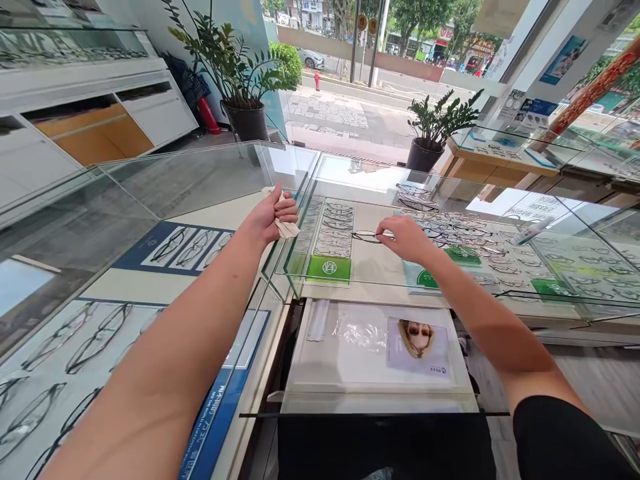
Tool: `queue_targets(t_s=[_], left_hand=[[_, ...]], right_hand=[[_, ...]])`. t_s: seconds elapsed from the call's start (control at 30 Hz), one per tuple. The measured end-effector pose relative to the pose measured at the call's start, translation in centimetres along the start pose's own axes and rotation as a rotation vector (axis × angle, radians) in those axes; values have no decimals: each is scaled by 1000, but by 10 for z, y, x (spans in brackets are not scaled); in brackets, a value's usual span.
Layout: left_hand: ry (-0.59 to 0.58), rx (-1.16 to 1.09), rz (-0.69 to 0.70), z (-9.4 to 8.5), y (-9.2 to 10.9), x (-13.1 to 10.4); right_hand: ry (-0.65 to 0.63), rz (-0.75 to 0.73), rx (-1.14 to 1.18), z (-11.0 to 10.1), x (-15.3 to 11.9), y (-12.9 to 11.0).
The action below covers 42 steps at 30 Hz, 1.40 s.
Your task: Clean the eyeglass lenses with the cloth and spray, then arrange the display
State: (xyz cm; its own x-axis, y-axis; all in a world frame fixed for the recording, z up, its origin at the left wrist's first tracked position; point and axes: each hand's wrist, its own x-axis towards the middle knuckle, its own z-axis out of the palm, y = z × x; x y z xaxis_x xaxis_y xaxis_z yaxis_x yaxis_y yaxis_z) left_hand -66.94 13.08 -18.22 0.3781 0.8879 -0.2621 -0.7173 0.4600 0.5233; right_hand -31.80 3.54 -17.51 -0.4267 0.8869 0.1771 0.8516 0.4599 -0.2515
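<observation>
A crumpled cream cloth (287,229) is bunched in my left hand (273,213), the fingers curled round it above the joint between two glass display cases. My right hand (400,237) pinches a pair of dark-rimmed eyeglasses (367,237) at one end, over the top of the right-hand case. The other end of the frame points left, towards a column of glasses (337,230) lying behind a green card (329,268). To the right of my right hand, many more glasses (460,230) are spread out.
Below me a pulled-out white drawer (305,373) holds a leaflet (417,347) and clear plastic. The left glass case (165,277) contains glasses on blue-edged displays. Potted plants (247,117) stand near the window, and a wooden-topped display (500,163) is at the right.
</observation>
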Motion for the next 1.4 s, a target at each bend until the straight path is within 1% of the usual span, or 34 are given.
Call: queue_targets(t_s=[0.27, 0.33, 0.4, 0.43, 0.5, 0.57, 0.6, 0.63, 0.67, 0.73, 0.8, 0.83, 0.87, 0.9, 0.97, 1.0, 1.07, 1.1, 1.17, 1.3, 1.4], left_hand=[[22, -30, -15, 1, -1, -1], [13, -26, -10, 0, -1, -1], [12, -30, -9, 0, -1, -1], [13, -33, -10, 0, -2, -1], [15, -35, -11, 0, -2, -2], [11, -26, -8, 0, -2, -2], [7, -18, -6, -1, -2, -2], [3, -12, -3, -1, -2, -1], [1, -7, 0, -1, -2, -1], [3, -8, 2, -2, -2, 0], [7, -16, -3, -3, -2, 0], [8, -20, -7, -3, -3, 1], [7, -23, -11, -3, -3, 1], [6, -26, -13, -3, -3, 1], [2, -26, -13, -3, -3, 2], [-1, -25, -13, -3, -3, 2], [-2, -23, -16, -3, -3, 2], [-4, -24, -18, -3, -3, 2], [-6, -31, -23, -3, -3, 2], [-9, -58, -33, -4, -4, 3], [-14, -70, -39, -6, -4, 4]], right_hand=[[48, 35, -37, 19, 6, 25], [60, 46, -37, 22, 7, 27], [120, 17, -31, 21, 6, 25], [182, -4, -30, 20, 5, 22], [354, -40, -36, 16, 0, 7], [533, -93, -36, 13, -9, -16], [597, -147, -26, 14, -16, -30], [644, -233, -5, 18, -24, -46], [656, -331, 23, 24, -32, -62], [613, -513, 95, 45, -51, -93], [518, -637, 134, 77, -68, -115], [478, -679, 139, 95, -74, -121], [403, -704, 129, 112, -77, -124], [319, -700, 115, 128, -79, -123], [85, -601, 69, 152, -73, -115], [-42, -505, 37, 158, -67, -108], [-254, -289, -36, 164, -51, -92], [-317, -195, -70, 163, -42, -84], [-360, -79, -116, 162, -22, -68], [-327, 53, -159, 165, 13, -41], [-287, 124, -164, 171, 37, -26]])
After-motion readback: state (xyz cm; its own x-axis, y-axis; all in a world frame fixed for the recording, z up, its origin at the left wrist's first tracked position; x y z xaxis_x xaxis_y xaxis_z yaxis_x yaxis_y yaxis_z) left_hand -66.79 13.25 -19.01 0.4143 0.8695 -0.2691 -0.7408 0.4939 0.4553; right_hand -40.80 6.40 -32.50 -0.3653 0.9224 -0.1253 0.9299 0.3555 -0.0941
